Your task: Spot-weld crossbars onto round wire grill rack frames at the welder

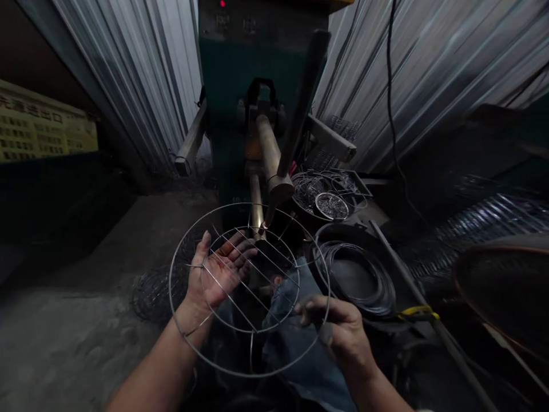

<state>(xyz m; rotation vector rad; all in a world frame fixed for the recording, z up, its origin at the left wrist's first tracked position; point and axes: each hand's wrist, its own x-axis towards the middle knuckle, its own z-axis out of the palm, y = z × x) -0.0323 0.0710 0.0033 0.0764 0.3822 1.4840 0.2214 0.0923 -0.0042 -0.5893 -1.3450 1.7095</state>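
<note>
A round wire grille point(180, 320), made of two rings joined by thin cross wires, is held level in front of a spot-welding machine point(257, 68). My left hand point(217, 269) lies palm up under the grille, fingers spread, supporting the wires. My right hand point(338, 329) pinches the outer ring at its right side. The machine's copper electrode arm point(268, 150) reaches down to the grille's far edge, where its tip meets the wires.
A dark tub with coiled wire rings point(358, 274) stands right of the grille. Behind it lies a tray of wire parts point(330, 197). Corrugated metal walls rise behind. Wire mesh piles point(484, 223) sit at right. Grey floor spreads to the left.
</note>
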